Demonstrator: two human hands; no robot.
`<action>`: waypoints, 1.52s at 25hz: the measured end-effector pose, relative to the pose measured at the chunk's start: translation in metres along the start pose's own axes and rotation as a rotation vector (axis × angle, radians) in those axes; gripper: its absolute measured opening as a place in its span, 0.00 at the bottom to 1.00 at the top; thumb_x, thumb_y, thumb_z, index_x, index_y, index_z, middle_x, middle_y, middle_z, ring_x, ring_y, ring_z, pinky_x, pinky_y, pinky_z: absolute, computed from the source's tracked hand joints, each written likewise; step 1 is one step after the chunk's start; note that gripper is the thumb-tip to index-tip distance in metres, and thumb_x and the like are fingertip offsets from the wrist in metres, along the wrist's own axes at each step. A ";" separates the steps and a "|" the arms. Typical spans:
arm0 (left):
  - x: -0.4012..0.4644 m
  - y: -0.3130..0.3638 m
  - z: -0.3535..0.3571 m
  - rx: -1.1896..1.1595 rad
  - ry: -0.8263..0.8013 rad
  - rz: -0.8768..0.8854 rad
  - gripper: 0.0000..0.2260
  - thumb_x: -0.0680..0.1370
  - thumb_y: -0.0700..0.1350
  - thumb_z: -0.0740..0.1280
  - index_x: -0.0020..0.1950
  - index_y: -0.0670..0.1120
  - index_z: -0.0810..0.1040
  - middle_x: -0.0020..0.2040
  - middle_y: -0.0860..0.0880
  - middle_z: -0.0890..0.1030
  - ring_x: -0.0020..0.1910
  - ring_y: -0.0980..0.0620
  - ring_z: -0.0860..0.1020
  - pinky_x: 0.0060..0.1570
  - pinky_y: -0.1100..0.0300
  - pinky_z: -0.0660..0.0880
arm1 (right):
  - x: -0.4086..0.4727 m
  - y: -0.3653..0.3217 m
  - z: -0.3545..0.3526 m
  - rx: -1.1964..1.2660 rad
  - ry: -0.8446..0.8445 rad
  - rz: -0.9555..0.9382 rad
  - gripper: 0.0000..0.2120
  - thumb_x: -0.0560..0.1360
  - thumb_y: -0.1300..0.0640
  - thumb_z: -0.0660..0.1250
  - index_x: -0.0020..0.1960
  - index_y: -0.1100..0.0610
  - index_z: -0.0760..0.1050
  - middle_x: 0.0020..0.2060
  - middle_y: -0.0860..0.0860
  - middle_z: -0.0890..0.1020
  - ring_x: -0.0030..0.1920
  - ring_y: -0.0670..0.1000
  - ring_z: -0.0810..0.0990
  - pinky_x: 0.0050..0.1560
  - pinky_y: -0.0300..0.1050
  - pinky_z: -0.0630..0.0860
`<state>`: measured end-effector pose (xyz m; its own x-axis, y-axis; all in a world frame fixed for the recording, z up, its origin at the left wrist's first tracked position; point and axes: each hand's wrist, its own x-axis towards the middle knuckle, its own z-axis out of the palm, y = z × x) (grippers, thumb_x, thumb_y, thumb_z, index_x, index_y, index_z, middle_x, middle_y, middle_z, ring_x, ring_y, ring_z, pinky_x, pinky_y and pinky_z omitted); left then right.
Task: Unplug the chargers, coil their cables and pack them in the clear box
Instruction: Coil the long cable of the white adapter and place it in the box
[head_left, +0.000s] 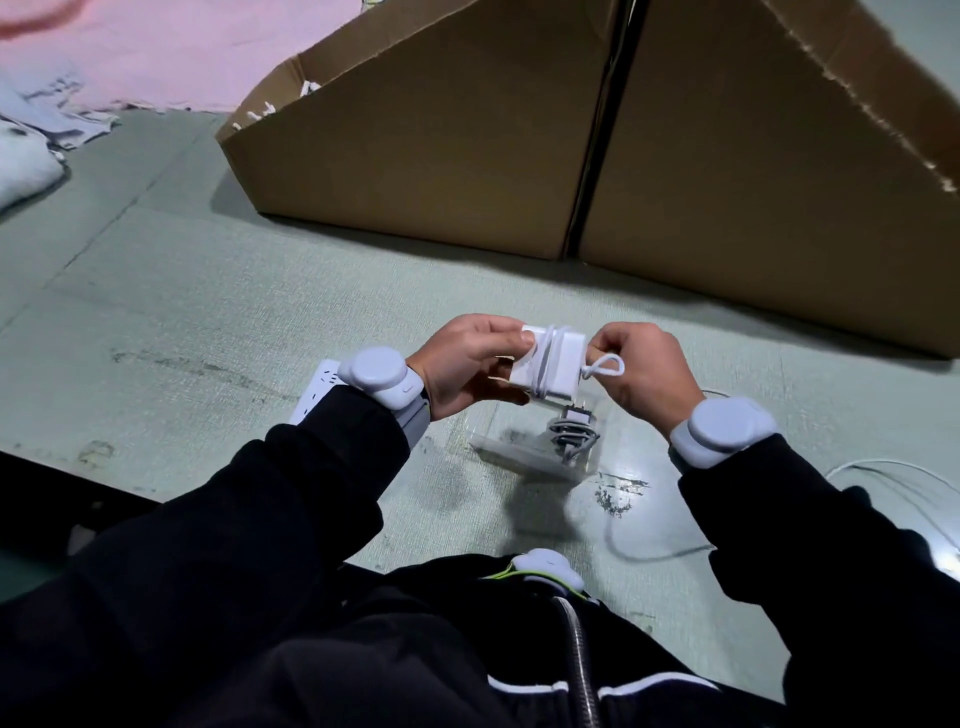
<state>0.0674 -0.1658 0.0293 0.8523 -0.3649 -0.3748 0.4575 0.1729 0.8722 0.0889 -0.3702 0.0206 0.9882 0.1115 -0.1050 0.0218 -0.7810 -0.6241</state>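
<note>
My left hand (470, 364) clamped on the white charger (550, 364), my right hand (641, 371) pinching its cable (605, 365) loop, charger's long axis roughly upright, prongs pointing down above my clear box (540, 447)

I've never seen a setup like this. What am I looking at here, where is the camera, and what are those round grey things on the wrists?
There is no robot here: a person works with bare hands, and one wide-angle camera on their head looks down at them. I cannot tell what the grey pucks strapped to both wrists do. The left hand holds a white charger with its cable wound around it; the right hand pinches the cable's last loop. Below them on the green floor sits the clear box with another coiled charger already inside. A white power strip peeks out by the left wrist, more loose cable lies to the right, and large cardboard boxes stand behind.
</note>
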 end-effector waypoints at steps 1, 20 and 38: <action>0.001 0.000 -0.001 0.033 0.004 -0.008 0.11 0.71 0.42 0.67 0.51 0.38 0.79 0.41 0.41 0.76 0.37 0.46 0.76 0.32 0.56 0.80 | 0.001 -0.002 -0.003 0.030 0.025 0.013 0.13 0.72 0.50 0.71 0.32 0.54 0.75 0.27 0.51 0.78 0.31 0.52 0.74 0.33 0.46 0.69; 0.012 -0.018 -0.006 0.740 0.443 0.340 0.10 0.70 0.48 0.72 0.49 0.48 0.82 0.41 0.52 0.84 0.41 0.53 0.83 0.45 0.51 0.82 | 0.005 -0.034 -0.009 0.172 0.152 0.066 0.09 0.74 0.54 0.64 0.39 0.54 0.81 0.32 0.47 0.81 0.36 0.49 0.77 0.38 0.42 0.69; 0.018 -0.017 -0.004 0.316 0.651 0.350 0.11 0.67 0.48 0.74 0.47 0.48 0.82 0.42 0.47 0.83 0.44 0.44 0.83 0.44 0.46 0.82 | -0.018 -0.048 0.022 0.334 -0.031 -0.032 0.11 0.79 0.56 0.58 0.45 0.53 0.79 0.29 0.51 0.82 0.22 0.40 0.72 0.27 0.36 0.66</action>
<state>0.0759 -0.1718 0.0067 0.9544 0.2858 -0.0863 0.1262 -0.1241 0.9842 0.0667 -0.3214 0.0354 0.9827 0.1550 -0.1018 -0.0036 -0.5328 -0.8462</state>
